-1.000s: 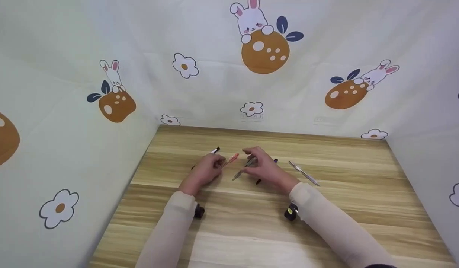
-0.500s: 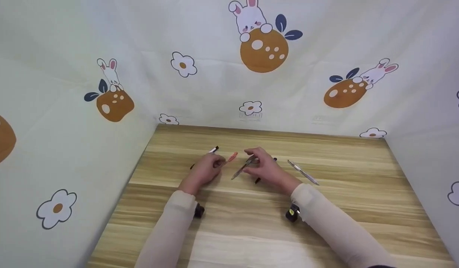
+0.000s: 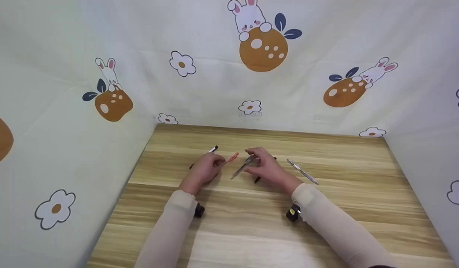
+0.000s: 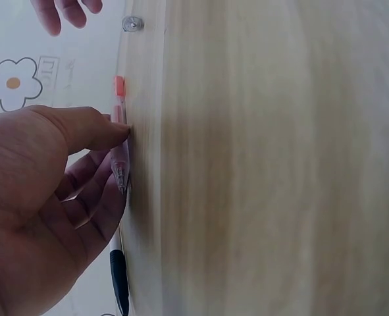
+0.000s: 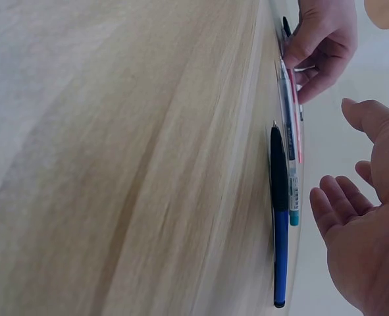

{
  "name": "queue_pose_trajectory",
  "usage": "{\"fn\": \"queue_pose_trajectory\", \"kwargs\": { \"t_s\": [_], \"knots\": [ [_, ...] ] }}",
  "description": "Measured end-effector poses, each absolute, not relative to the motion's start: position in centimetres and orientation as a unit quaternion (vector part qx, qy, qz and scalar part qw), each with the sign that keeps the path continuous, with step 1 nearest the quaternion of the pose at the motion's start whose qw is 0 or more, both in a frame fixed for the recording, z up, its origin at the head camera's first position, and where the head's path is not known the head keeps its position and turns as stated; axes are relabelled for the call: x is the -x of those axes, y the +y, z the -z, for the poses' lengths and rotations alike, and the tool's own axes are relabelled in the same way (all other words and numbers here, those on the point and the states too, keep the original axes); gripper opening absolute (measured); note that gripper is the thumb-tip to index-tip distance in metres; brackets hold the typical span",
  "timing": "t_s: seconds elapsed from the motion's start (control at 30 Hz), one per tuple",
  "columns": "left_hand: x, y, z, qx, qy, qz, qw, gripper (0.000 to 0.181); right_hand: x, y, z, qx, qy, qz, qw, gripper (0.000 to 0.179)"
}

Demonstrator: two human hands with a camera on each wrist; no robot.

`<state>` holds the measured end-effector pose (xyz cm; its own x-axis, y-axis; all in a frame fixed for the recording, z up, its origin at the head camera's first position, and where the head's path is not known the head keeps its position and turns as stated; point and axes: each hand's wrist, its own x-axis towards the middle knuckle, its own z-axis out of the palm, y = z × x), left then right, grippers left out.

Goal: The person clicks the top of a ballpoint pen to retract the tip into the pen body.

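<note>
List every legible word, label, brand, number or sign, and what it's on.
Wall sheet: boxed print beneath a flower, possibly starting "LI", rest blurred; another faint box right of it, unreadable.
Teal-ended pen: label and barrel print, too small.
Red pen: no print legible.
Nothing else legible.

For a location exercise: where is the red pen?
In the head view, the red pen is near centre, pinched by the left hand, just left of a clear pen.

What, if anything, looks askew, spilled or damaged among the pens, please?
Nothing looks spilled or broken. The rightmost pen lies askew to the rest: in the head view its far end leans left, while the others, including the red pen the left hand pinches, lean right.
</note>
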<state>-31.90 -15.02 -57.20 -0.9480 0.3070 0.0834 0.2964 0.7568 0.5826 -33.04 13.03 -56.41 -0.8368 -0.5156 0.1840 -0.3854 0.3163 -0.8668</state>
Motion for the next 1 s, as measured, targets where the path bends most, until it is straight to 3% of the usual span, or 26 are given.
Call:
{"fn": "queue_pose_trajectory", "kwargs": {
  "t_s": [0.37, 1.0],
  "knots": [
    [31.9, -14.6, 56.7, -0.132, 0.923, -0.360, 0.033, 0.026, 33.1, 13.5, 56.3, 0.264, 0.805, 0.527, 0.069, 0.065],
    [31.6, -13.6, 56.6, -0.125, 0.892, -0.435, 0.001, 0.022, 33.5, 13.3, 55.8, 0.227, 0.802, 0.550, 0.046, 0.064]
  ]
}}
